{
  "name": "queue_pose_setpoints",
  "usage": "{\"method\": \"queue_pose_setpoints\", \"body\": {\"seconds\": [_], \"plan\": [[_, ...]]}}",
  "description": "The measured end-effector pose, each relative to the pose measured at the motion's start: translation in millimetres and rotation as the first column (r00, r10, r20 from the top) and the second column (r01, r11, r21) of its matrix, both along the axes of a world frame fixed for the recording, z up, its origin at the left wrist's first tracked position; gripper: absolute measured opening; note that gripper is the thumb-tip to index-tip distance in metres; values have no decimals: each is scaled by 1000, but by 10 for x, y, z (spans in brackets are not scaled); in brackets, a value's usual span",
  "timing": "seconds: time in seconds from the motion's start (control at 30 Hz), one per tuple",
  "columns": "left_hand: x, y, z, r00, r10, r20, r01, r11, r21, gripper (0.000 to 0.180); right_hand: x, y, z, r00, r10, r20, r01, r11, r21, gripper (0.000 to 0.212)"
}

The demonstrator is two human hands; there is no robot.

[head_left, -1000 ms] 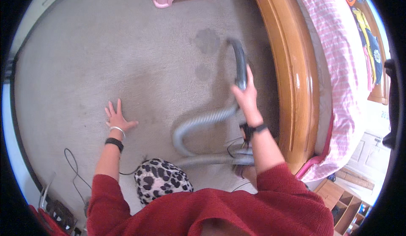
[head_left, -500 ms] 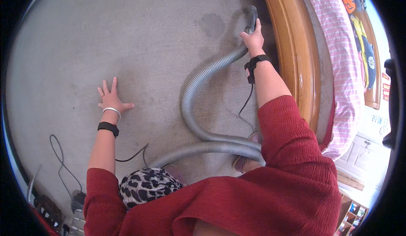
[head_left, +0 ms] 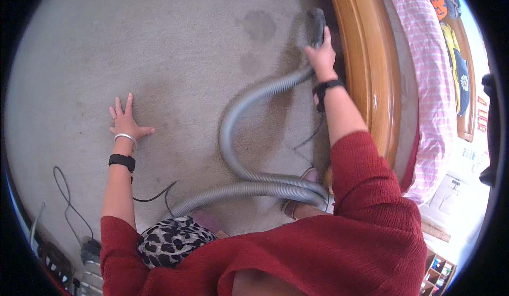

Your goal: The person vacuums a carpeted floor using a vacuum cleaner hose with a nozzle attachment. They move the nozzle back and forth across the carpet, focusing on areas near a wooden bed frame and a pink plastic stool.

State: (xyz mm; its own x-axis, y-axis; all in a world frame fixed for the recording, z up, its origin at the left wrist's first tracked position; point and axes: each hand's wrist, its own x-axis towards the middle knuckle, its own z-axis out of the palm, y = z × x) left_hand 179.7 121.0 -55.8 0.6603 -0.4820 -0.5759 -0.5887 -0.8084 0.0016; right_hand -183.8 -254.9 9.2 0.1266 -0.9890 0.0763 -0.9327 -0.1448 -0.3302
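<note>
My right hand grips the dark end piece of a grey ribbed vacuum cleaner hose, beside the bed's wooden base. From there the hose curves left and back toward me, with a second stretch crossing in front of my feet. My left hand is spread open and holds nothing; its fingers are apart over the grey carpet, and it seems to rest there. A silver bangle and a black strap are on the left wrist, another black strap on the right.
A wooden bed base runs along the right, under a pink striped sheet. A thin black cord loops on the carpet at the left. Dark stains mark the carpet ahead. Small shelves stand at the lower right.
My right hand has moved slightly right with the hose's end piece, closer to the bed base. The view has shifted a little, and the pink object at the top has nearly left it.
</note>
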Motion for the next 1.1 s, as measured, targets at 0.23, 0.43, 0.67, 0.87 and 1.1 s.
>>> {"method": "queue_pose_setpoints", "body": {"seconds": [0.23, 0.43, 0.67, 0.87, 1.1], "plan": [[-11, 2, 7, 1000, 6, 15, -6, 1000, -29, 132, -649, 1293, 252, 980, 44, 195, -53, 998, 41, 94], [-19, 1, -10, 999, 6, 32, -5, 1000, -26, 133, -364, 659, 69, 990, -12, 142, 9, 1000, 24, 93], [-14, 29, -32, 999, 13, 33, -11, 999, -47, 133, -196, 487, 41, 948, -21, 318, -9, 996, 91, 89], [-13, 35, -59, 998, 24, 60, -20, 998, -63, 135, -646, 1427, 81, 969, 36, 245, -38, 999, 2, 94], [-25, 25, -24, 999, 26, 42, -25, 999, -41, 130, 357, -887, -194, 981, 35, 193, -24, 998, -60, 95]]}}
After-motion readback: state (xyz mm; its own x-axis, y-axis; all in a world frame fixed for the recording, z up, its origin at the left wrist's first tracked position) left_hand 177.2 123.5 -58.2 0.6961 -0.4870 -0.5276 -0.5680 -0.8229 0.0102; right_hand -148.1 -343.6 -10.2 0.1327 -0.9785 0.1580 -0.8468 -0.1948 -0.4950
